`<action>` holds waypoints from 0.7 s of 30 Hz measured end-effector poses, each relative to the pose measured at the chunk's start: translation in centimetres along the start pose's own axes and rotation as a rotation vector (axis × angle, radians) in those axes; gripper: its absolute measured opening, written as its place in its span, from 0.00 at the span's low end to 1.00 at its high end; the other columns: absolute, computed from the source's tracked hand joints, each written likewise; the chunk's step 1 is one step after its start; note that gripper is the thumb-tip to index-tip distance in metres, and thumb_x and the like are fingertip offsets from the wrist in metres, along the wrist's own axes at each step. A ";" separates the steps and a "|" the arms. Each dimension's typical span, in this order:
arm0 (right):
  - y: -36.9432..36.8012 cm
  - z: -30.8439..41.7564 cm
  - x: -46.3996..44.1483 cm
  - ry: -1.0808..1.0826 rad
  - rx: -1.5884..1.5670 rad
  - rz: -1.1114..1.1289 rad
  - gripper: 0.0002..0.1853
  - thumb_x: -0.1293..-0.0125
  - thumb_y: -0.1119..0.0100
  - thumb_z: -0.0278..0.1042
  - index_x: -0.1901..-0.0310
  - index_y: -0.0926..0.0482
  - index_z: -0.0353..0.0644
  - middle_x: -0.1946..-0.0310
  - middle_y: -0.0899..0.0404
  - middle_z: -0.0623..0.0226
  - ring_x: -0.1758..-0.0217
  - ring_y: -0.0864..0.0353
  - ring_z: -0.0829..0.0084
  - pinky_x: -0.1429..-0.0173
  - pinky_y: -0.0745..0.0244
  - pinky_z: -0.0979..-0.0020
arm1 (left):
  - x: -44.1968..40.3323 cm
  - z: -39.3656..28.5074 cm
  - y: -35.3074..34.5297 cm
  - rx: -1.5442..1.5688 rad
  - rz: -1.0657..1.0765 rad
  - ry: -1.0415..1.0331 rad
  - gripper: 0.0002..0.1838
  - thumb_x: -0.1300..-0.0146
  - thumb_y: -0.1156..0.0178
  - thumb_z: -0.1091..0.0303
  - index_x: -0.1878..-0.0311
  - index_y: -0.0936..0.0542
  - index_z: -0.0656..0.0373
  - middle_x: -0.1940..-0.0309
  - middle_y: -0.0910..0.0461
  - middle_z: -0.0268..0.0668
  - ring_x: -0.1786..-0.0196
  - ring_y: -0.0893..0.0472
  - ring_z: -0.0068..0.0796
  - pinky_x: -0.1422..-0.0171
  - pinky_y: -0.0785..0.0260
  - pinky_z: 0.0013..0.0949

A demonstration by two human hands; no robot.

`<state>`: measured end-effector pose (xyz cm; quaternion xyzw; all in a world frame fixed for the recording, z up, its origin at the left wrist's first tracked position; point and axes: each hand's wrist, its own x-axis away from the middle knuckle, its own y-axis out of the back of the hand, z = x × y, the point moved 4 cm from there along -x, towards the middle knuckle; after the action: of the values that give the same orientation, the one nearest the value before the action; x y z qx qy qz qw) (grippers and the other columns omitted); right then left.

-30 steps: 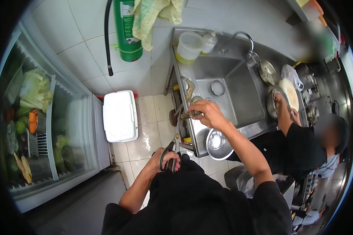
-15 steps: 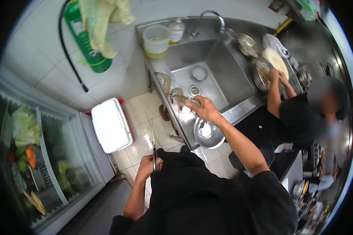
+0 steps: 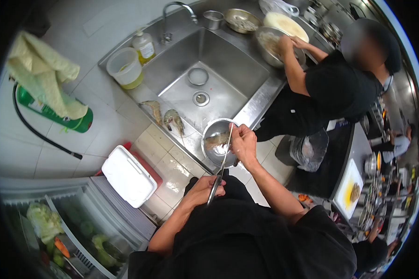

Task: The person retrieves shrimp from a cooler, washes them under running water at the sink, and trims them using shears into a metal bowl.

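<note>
My left hand (image 3: 205, 189) is closed round the handles of a pair of scissors (image 3: 224, 160), whose long blades point up past my other hand. My right hand (image 3: 243, 145) is pinched at the right rim of a metal bowl (image 3: 210, 157), beside the blades. A shrimp (image 3: 217, 140) shows over the bowl, next to my right fingers; whether they grip it or the blades touch it is unclear. Two more shrimps (image 3: 152, 110) (image 3: 174, 121) lie on the steel ledge left of the bowl.
Behind the bowl is a steel sink (image 3: 223, 88) with a tap (image 3: 166, 35). A plastic tub (image 3: 125, 69) and a soap bottle (image 3: 144, 45) stand at its left corner. A co-worker (image 3: 344, 76) handles a bowl (image 3: 265, 55) at right. A white cooler (image 3: 129, 176) sits on the floor.
The view has turned right. My right hand has moved from above the ledge to the metal bowl. The scissors have come up beside my right hand.
</note>
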<state>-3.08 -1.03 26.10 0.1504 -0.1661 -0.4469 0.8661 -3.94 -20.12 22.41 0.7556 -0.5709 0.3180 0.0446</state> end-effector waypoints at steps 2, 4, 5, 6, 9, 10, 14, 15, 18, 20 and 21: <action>0.6 -1.4 0.4 -0.015 0.004 -0.046 0.24 0.28 0.54 0.47 0.77 0.31 0.36 0.87 0.29 0.62 0.87 0.29 0.71 0.81 0.36 0.67 | -1.1 -0.1 -0.7 -0.008 -0.022 -0.015 0.23 0.56 0.37 0.63 0.59 0.22 0.71 0.76 0.25 0.33 0.71 0.27 0.20 0.67 0.36 0.25; 1.3 -1.6 0.8 0.057 0.080 -0.132 0.23 0.28 0.56 0.45 0.75 0.31 0.34 0.86 0.29 0.53 0.83 0.28 0.58 0.77 0.36 0.60 | -1.9 -0.1 -1.3 -0.069 -0.037 -0.001 0.24 0.57 0.37 0.62 0.58 0.22 0.71 0.75 0.24 0.34 0.71 0.26 0.21 0.67 0.35 0.25; 1.7 -1.3 1.1 0.144 0.165 -0.201 0.21 0.28 0.58 0.42 0.72 0.32 0.31 0.85 0.29 0.44 0.80 0.27 0.46 0.72 0.36 0.53 | -2.1 0.0 -1.4 -0.118 -0.066 -0.004 0.25 0.57 0.36 0.61 0.58 0.22 0.71 0.75 0.23 0.35 0.71 0.26 0.23 0.66 0.34 0.26; 1.8 -1.3 1.2 0.083 0.131 -0.174 0.19 0.26 0.62 0.40 0.68 0.33 0.32 0.82 0.30 0.37 0.75 0.30 0.36 0.70 0.38 0.48 | -2.5 0.3 -1.6 -0.131 -0.071 -0.012 0.26 0.57 0.36 0.60 0.58 0.22 0.71 0.75 0.23 0.37 0.71 0.26 0.25 0.65 0.33 0.28; 2.3 -2.0 1.3 0.074 0.174 -0.197 0.19 0.26 0.63 0.41 0.67 0.33 0.32 0.81 0.30 0.37 0.74 0.29 0.35 0.70 0.38 0.47 | -3.2 1.0 -1.5 -0.225 -0.091 -0.008 0.23 0.57 0.35 0.60 0.61 0.21 0.70 0.75 0.23 0.36 0.72 0.26 0.23 0.67 0.34 0.27; 2.4 -2.1 1.4 0.050 0.182 -0.186 0.20 0.26 0.64 0.41 0.67 0.33 0.31 0.81 0.29 0.36 0.72 0.29 0.34 0.69 0.38 0.47 | -3.3 1.3 -1.6 -0.230 -0.086 -0.002 0.23 0.57 0.35 0.60 0.61 0.21 0.70 0.75 0.23 0.36 0.72 0.26 0.23 0.67 0.34 0.27; 2.7 -2.9 1.5 0.038 0.186 -0.195 0.20 0.26 0.64 0.41 0.67 0.33 0.31 0.81 0.29 0.36 0.72 0.28 0.34 0.69 0.37 0.47 | -3.6 2.7 -1.8 -0.176 -0.150 -0.037 0.17 0.56 0.35 0.63 0.67 0.20 0.68 0.80 0.24 0.33 0.77 0.28 0.20 0.72 0.35 0.26; 2.7 -3.1 1.5 0.031 0.197 -0.176 0.20 0.26 0.64 0.42 0.67 0.33 0.31 0.81 0.29 0.36 0.72 0.28 0.34 0.69 0.37 0.46 | -3.6 3.0 -1.9 -0.173 -0.174 -0.047 0.15 0.56 0.35 0.64 0.69 0.20 0.68 0.81 0.24 0.33 0.78 0.28 0.19 0.73 0.36 0.25; 2.2 -3.0 1.8 -0.002 0.165 -0.122 0.21 0.26 0.64 0.43 0.66 0.32 0.30 0.81 0.29 0.37 0.72 0.27 0.34 0.69 0.36 0.46 | -3.4 3.6 -2.2 -0.176 -0.223 -0.077 0.12 0.54 0.35 0.66 0.71 0.20 0.67 0.83 0.24 0.33 0.79 0.26 0.19 0.74 0.36 0.25; 1.8 -3.0 1.9 -0.028 0.121 -0.086 0.21 0.26 0.64 0.43 0.66 0.32 0.30 0.82 0.29 0.37 0.72 0.27 0.35 0.69 0.35 0.46 | -3.2 3.9 -2.4 -0.100 -0.213 -0.085 0.11 0.52 0.35 0.67 0.72 0.21 0.67 0.83 0.23 0.34 0.79 0.25 0.19 0.75 0.35 0.24; 1.6 -3.1 2.0 -0.054 0.085 -0.052 0.22 0.26 0.64 0.43 0.66 0.31 0.30 0.82 0.28 0.37 0.72 0.27 0.34 0.68 0.35 0.46 | -3.1 4.0 -2.5 -0.026 -0.198 -0.093 0.10 0.50 0.35 0.67 0.73 0.21 0.67 0.83 0.23 0.34 0.79 0.24 0.18 0.75 0.34 0.24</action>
<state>0.43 -1.42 24.27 0.1789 -0.2044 -0.4656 0.8423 -0.43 -18.39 18.38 0.8216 -0.4991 0.2692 0.0591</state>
